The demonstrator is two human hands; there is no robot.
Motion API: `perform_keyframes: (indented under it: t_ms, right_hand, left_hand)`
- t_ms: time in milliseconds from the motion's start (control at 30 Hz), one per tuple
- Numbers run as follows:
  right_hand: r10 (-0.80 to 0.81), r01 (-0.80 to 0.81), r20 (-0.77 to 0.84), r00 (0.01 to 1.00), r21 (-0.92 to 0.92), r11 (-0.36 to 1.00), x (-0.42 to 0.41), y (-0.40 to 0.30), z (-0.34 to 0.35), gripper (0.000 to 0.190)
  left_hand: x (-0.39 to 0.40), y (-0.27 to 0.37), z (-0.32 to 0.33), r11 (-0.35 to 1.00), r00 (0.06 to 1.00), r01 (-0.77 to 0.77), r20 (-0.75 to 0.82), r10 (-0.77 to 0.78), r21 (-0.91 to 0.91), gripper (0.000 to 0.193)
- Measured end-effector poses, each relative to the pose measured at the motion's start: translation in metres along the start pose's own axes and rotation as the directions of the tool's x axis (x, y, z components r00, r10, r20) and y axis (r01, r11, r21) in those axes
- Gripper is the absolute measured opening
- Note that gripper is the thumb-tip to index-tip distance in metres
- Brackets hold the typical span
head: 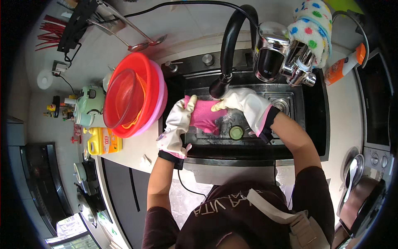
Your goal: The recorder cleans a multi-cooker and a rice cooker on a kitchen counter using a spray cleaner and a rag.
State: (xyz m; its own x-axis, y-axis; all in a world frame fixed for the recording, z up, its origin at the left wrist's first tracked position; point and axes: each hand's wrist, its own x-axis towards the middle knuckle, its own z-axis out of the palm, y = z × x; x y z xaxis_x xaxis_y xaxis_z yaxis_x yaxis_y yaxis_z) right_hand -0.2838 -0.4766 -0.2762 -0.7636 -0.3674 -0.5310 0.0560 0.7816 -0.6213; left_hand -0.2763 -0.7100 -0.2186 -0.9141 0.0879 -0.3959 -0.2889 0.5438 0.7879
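Observation:
Both my hands wear white rubber gloves with pink cuffs. Between them a wet pink cloth (203, 113) is spread out over the dark sink (242, 151). My left hand (186, 110) grips its left edge, thumb on top. My right hand (231, 99) pinches its upper right side, just below the black faucet head (219, 87). Water splashes on the sink floor to the right of the cloth. A small round green object (236, 132) sits in the sink below my right hand; I cannot tell what it is. The metal drain strainer (280, 105) shows beyond my right wrist.
Left of the sink, red and pink plastic basins (141, 65) stand stacked, with a yellow detergent jug (104, 141) beside them. A chrome faucet heater (270, 53) rises behind the sink. An orange spray bottle (343, 67) stands to the right, near a microwave oven (374, 99).

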Motion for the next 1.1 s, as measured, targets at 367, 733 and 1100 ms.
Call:
perform_keyframes:
  t_ms: [367, 733, 1100]
  right_hand:
    - [-0.126, 0.171, -0.135, 0.983, 0.403, 0.899, -0.011, -0.008, -0.007, 0.045]
    - [0.018, 0.196, -0.229, 0.973, 0.868, 0.456, -0.042, -0.028, 0.038, 0.024]
    - [0.407, -0.033, -0.551, 0.729, 0.565, 0.824, -0.077, 0.106, -0.024, 0.039]
  left_hand:
    - [0.037, -0.069, 0.013, 0.897, 0.978, 0.208, 0.064, -0.199, -0.39, 0.046]
    - [0.076, -0.096, 0.098, -0.008, 0.798, 0.565, 0.549, -0.249, -0.825, 0.045]
    - [0.003, -0.012, 0.078, 0.735, 0.771, -0.615, 0.022, 0.636, 0.285, 0.024]
